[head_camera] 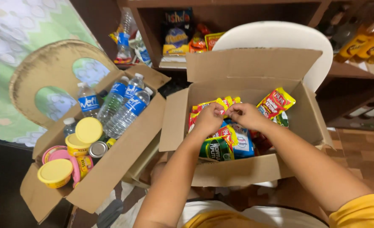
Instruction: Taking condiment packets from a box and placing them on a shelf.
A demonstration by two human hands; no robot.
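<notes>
An open cardboard box [309, 118] sits in front of me, filled with yellow and red sachets [276, 102], a green can [214, 148] and a blue packet [242, 144]. My left hand [208, 119] and my right hand [246, 115] meet over the middle of the box. Both pinch the same yellow and red sachet strip [225, 104] between thumb and fingers. My forearms reach in from the lower edge of the view.
A second open cardboard box [119, 156] at my left holds clear water bottles [125, 107], yellow-lidded tubs [89, 131] and a small tin. A white plastic chair back [280, 38] stands behind the box. Wooden shelves [347, 69] with snack bags and orange bottles are beyond.
</notes>
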